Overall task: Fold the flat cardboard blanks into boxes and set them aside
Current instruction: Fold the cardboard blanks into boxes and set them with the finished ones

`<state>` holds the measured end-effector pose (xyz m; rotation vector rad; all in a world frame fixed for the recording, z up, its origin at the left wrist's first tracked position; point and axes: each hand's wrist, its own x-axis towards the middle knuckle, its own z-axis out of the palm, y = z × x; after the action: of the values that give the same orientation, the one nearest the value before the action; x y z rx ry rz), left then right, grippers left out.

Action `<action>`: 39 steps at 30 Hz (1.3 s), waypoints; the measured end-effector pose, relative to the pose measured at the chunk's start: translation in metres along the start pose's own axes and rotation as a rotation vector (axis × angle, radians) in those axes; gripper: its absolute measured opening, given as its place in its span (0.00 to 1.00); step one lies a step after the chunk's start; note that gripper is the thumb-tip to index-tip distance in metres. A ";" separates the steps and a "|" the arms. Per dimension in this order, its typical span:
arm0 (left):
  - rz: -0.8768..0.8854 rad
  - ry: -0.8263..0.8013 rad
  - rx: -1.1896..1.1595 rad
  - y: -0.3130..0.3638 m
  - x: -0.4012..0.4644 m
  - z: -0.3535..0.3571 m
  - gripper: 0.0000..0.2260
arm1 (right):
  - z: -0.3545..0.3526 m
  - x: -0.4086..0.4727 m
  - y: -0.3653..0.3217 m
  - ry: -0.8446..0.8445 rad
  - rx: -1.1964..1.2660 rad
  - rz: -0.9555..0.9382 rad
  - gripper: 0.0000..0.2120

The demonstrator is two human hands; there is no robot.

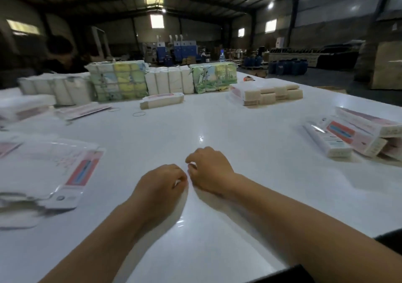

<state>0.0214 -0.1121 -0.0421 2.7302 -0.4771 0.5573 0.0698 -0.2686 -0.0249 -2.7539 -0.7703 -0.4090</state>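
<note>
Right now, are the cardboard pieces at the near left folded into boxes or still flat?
Flat: the cardboard blanks lie spread in a low stack on the table.

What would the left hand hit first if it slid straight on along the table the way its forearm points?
Almost at once the right hand: the left hand points up and to the right, and its curled fingers sit very close to the right hand's. Whether they already touch is unclear. Beyond lies bare white table.
</note>
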 end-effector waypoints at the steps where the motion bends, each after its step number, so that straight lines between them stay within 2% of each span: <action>1: -0.001 0.007 0.003 0.000 -0.001 0.000 0.10 | 0.009 -0.001 -0.001 -0.031 0.016 0.003 0.14; 6: -0.073 -0.038 -0.062 0.002 -0.002 -0.001 0.09 | 0.023 0.000 0.005 -0.013 0.049 0.000 0.14; 10: -0.352 -0.021 -0.115 -0.034 0.013 -0.035 0.09 | 0.025 0.000 0.006 0.021 0.100 0.005 0.12; 13: -0.728 0.015 0.081 -0.092 0.017 -0.075 0.21 | 0.025 0.001 0.005 0.050 0.135 0.003 0.12; 15: -0.990 -0.055 0.251 -0.127 0.005 -0.094 0.33 | 0.026 0.001 0.005 0.049 0.138 0.002 0.12; 17: -1.123 -0.136 0.361 -0.152 -0.009 -0.102 0.43 | 0.026 0.002 0.005 0.049 0.128 0.005 0.12; 20: -1.140 -0.178 0.432 -0.170 -0.014 -0.103 0.46 | 0.026 0.004 0.004 0.049 0.121 0.005 0.11; 23: -1.198 -0.144 0.348 -0.178 -0.009 -0.109 0.44 | 0.025 0.004 0.003 0.039 0.123 0.011 0.11; 27: -1.190 -0.122 0.193 -0.186 -0.010 -0.118 0.36 | 0.023 0.003 0.003 0.027 0.126 0.006 0.11; 30: -1.194 -0.026 0.118 -0.182 -0.012 -0.123 0.37 | 0.022 0.004 0.001 0.027 0.128 0.005 0.11; 34: -1.039 0.019 0.531 -0.167 -0.012 -0.120 0.33 | 0.022 0.003 0.001 0.029 0.123 0.004 0.12; 36: -0.968 0.016 0.478 -0.158 -0.009 -0.123 0.27 | 0.022 0.002 0.000 0.028 0.125 0.008 0.11; 39: -0.747 0.017 0.205 -0.134 0.007 -0.132 0.14 | 0.023 0.003 0.000 0.003 0.140 0.001 0.11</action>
<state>0.0360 0.0537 0.0450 2.7960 0.6247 0.4310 0.0770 -0.2595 -0.0451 -2.6224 -0.7665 -0.3452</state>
